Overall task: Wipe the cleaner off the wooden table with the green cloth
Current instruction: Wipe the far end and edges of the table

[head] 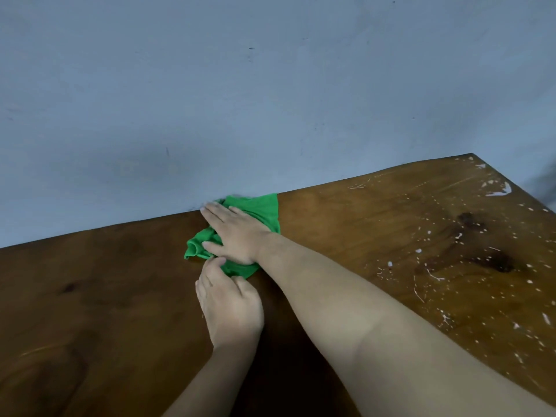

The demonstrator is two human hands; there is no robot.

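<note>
Right hand is pressed flat on the crumpled green cloth, left hand pinching its near edge, but white cleaner splatter off to the right on the brown wooden table looks untouched.

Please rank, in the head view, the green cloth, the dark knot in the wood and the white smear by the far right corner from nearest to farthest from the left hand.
1. green cloth, touching the left hand
2. dark knot, right
3. white smear, far right corner
</note>
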